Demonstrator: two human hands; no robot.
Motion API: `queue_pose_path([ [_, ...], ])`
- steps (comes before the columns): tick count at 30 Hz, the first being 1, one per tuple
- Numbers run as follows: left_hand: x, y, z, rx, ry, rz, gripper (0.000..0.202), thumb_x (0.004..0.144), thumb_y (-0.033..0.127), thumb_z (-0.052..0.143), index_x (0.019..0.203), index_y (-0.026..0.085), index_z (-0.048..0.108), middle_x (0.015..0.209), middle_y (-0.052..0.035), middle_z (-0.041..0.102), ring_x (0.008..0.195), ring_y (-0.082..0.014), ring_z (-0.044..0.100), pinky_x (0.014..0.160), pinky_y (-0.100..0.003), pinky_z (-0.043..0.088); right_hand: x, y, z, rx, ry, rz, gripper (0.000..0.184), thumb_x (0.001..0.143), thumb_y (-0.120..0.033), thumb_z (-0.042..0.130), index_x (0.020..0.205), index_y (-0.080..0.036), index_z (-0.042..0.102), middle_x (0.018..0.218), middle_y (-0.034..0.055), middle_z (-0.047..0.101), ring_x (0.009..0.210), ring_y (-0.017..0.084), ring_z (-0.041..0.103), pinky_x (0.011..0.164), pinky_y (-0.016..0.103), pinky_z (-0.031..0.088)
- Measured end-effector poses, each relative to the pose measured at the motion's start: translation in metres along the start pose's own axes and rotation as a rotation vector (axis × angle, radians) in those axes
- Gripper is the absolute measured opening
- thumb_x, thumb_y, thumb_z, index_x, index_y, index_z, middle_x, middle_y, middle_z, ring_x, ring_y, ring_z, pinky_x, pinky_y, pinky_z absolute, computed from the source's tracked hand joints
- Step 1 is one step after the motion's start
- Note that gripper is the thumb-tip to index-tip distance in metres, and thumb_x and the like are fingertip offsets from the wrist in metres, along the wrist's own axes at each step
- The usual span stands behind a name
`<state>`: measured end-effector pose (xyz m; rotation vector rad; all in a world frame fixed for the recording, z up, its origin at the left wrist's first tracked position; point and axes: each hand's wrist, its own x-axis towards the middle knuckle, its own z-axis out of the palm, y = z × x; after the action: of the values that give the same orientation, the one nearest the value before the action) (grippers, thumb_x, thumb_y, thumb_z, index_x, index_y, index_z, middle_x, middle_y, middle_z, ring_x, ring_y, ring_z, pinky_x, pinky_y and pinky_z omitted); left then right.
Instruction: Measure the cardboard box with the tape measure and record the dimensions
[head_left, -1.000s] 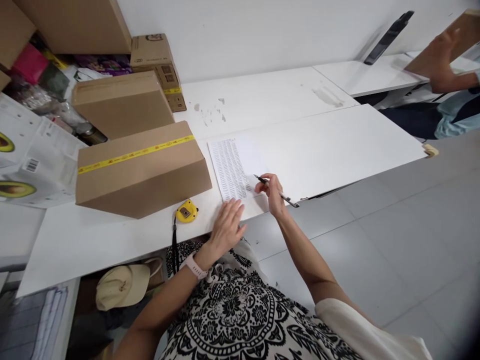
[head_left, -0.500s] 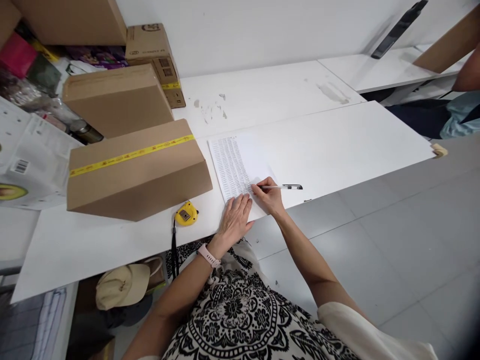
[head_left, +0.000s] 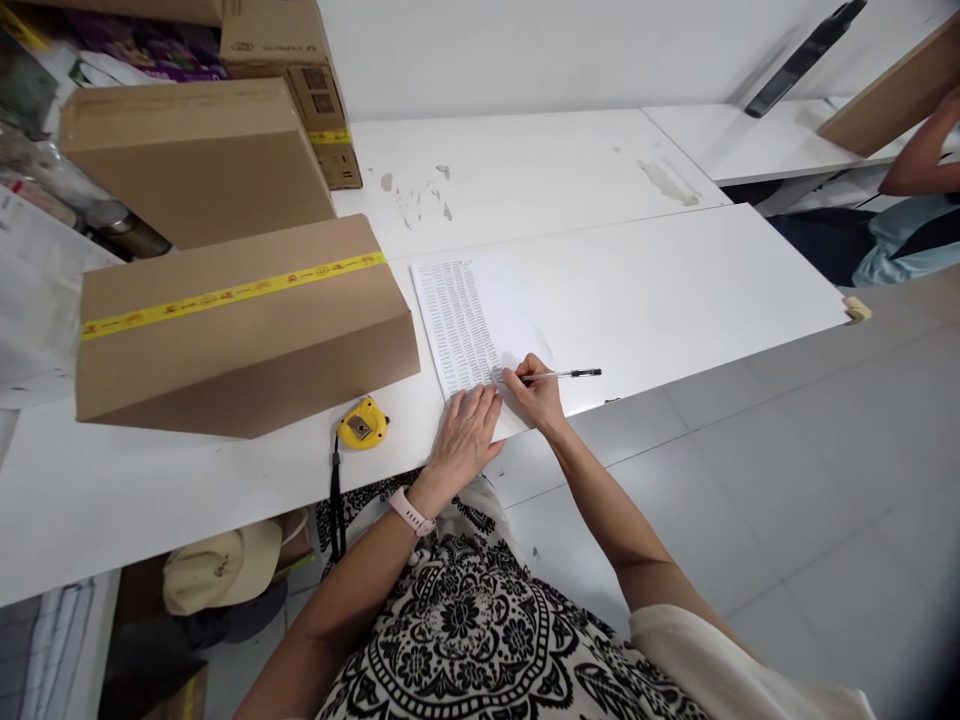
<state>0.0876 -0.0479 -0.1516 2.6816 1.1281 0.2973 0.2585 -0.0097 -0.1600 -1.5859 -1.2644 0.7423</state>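
Table (head_left: 660,270), taped carton (head_left: 247,330) and printed sheet (head_left: 457,320) were left unmoved since earlier. The left hand (head_left: 465,440) was kept flat, fingers together, on the sheet's lower edge; in the right hand (head_left: 534,395) the pen (head_left: 566,375) was kept pinched, tip on the sheet

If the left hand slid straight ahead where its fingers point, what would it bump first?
Probably the right hand, gripping the pen right beside the left hand fingertips on the printed sheet; depth is hard to judge.
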Motion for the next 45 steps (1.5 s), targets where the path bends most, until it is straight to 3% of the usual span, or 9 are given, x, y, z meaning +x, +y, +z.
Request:
queue_pose_path([
  [45, 0.0009, 0.0013, -0.0033, 0.033, 0.003, -0.009, 0.06, 0.095, 0.033, 0.059, 0.147, 0.007, 0.044, 0.156, -0.0202, 0.045, 0.147, -0.0331, 0.038, 0.123, -0.053, 0.027, 0.0005, 0.0027, 0.0003, 0.031, 0.032, -0.015, 0.03, 0.077, -0.031, 0.063, 0.063, -0.024, 0.037, 0.058, -0.0062, 0.039, 0.057, 0.012, 0.035, 0.056, 0.028, 0.029],
])
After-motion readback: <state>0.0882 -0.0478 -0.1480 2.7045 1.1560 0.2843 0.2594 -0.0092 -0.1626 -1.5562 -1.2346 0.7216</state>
